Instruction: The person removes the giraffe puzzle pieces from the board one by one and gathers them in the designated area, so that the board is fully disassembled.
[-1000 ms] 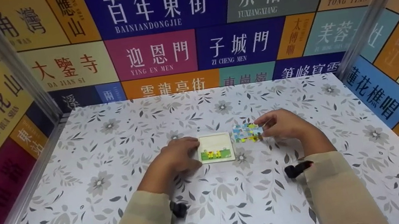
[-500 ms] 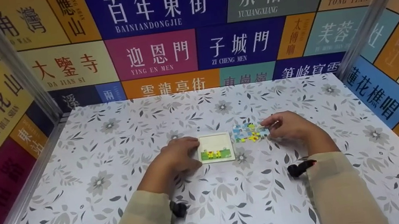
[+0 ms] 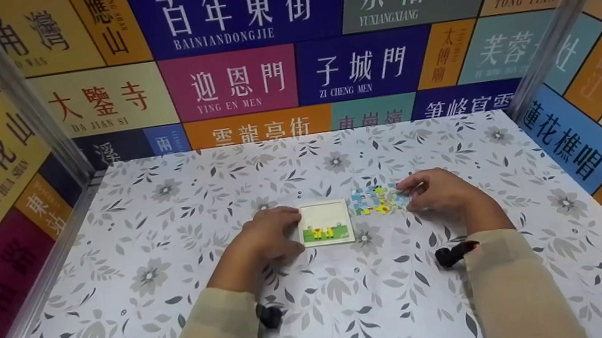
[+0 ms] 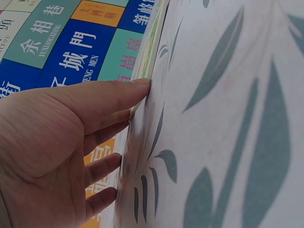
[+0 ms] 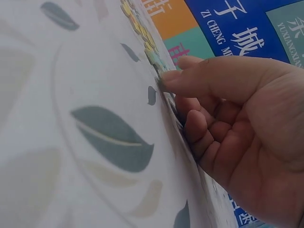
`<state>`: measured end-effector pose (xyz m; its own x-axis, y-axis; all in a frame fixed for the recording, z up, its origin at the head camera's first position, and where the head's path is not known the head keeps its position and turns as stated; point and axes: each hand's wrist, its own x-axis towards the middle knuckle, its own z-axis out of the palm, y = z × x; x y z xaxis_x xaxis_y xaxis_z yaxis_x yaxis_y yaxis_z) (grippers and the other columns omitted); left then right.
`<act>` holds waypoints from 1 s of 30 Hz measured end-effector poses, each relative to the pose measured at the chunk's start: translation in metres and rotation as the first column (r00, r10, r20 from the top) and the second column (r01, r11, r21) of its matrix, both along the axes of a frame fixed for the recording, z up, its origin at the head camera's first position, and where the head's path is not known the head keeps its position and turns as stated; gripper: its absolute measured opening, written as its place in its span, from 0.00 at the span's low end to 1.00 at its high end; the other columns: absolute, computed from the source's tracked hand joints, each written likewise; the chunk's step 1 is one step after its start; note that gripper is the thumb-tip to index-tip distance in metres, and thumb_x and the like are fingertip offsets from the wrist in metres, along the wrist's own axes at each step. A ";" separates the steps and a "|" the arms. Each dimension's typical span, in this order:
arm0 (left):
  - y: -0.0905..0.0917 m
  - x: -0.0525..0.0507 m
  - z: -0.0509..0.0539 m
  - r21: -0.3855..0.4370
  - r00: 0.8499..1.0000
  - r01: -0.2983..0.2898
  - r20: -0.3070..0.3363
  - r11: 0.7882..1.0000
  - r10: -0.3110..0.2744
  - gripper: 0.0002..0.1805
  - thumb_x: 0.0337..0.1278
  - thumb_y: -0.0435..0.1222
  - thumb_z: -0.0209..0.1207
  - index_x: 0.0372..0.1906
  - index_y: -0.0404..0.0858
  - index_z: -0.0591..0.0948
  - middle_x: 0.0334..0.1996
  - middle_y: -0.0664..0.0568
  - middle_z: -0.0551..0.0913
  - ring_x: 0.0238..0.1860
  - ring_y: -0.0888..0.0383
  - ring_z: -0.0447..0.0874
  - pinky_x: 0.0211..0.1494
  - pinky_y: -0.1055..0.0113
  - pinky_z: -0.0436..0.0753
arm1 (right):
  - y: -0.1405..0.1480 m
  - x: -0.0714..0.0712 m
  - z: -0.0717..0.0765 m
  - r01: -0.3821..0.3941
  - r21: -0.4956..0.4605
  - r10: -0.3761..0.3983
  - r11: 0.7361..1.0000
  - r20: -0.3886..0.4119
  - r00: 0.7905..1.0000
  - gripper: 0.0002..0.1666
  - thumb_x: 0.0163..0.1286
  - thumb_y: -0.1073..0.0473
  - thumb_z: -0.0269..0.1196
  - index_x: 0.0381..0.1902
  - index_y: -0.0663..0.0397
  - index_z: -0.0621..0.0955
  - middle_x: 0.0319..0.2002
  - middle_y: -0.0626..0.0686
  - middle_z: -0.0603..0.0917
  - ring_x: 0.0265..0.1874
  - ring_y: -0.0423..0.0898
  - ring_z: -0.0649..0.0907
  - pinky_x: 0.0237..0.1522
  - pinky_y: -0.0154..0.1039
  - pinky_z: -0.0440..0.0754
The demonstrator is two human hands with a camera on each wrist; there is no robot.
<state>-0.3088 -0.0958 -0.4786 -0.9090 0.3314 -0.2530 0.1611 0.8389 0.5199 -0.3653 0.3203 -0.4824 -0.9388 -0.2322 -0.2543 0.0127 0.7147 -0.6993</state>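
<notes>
In the head view a square, cream puzzle tray (image 3: 325, 214) lies on the table, with a green strip and yellow figures along its near side. My left hand (image 3: 270, 235) rests beside its left edge, fingertips and thumb against that edge; the left wrist view shows the thumb (image 4: 118, 97) at the tray's side. Blue and yellow puzzle pieces (image 3: 377, 199) lie in a flat cluster right of the tray. At the cluster's right end is my right hand (image 3: 437, 194), forefinger and thumb apart, touching the outer pieces. In the right wrist view its other fingers (image 5: 197, 126) are bent.
A white cloth with grey leaves and flowers covers the table (image 3: 321, 313). Behind it stands a wall (image 3: 242, 83) of coloured panels with lettering, and similar panels rise at both sides. Clear upright edges (image 3: 561, 8) mark the corners.
My right hand has moved a little to the right, and the pieces at the cluster's right end have shifted right with it. My left hand and the tray have stayed put.
</notes>
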 end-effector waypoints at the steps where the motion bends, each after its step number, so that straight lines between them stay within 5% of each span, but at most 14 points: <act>1: 0.000 0.000 0.000 0.001 1.000 -0.001 0.000 1.000 0.001 0.40 0.58 0.46 0.75 0.77 0.56 0.76 0.82 0.64 0.69 0.88 0.43 0.52 0.88 0.38 0.53 | -0.001 0.000 0.001 0.011 -0.011 -0.011 1.000 0.003 1.000 0.31 0.62 0.60 0.77 0.64 0.42 0.85 0.55 0.55 0.86 0.50 0.49 0.83 0.49 0.38 0.83; 5: 0.000 0.002 0.001 -0.005 1.000 0.009 -0.023 1.000 -0.009 0.40 0.59 0.46 0.75 0.78 0.55 0.75 0.82 0.62 0.69 0.88 0.43 0.53 0.88 0.39 0.54 | -0.011 0.002 0.009 0.018 -0.057 -0.019 0.998 -0.019 1.000 0.31 0.64 0.60 0.75 0.65 0.45 0.85 0.54 0.57 0.87 0.46 0.49 0.83 0.43 0.39 0.86; 13: 0.001 0.002 0.004 -0.015 1.000 -0.002 -0.014 1.000 0.002 0.40 0.61 0.48 0.74 0.78 0.55 0.75 0.82 0.61 0.68 0.88 0.41 0.50 0.89 0.38 0.53 | -0.060 0.009 0.021 -0.100 -0.027 0.097 0.995 -0.098 0.990 0.27 0.68 0.53 0.74 0.65 0.47 0.86 0.58 0.56 0.88 0.40 0.47 0.86 0.38 0.40 0.85; 21: 0.003 0.000 0.002 -0.040 1.000 -0.023 0.007 0.999 0.023 0.38 0.63 0.49 0.72 0.78 0.59 0.75 0.82 0.64 0.68 0.88 0.42 0.50 0.88 0.36 0.54 | -0.108 0.019 0.032 -0.207 -0.028 0.202 0.978 -0.129 0.971 0.27 0.67 0.52 0.75 0.63 0.49 0.87 0.55 0.52 0.90 0.51 0.50 0.88 0.46 0.40 0.85; 30: 0.002 -0.001 0.002 -0.049 1.000 -0.014 0.013 0.999 0.015 0.37 0.63 0.50 0.72 0.78 0.59 0.75 0.81 0.64 0.69 0.88 0.44 0.53 0.87 0.36 0.56 | -0.154 0.020 0.032 -0.241 -0.040 0.233 0.970 -0.142 0.962 0.25 0.70 0.51 0.74 0.63 0.45 0.87 0.53 0.49 0.90 0.52 0.48 0.87 0.49 0.41 0.85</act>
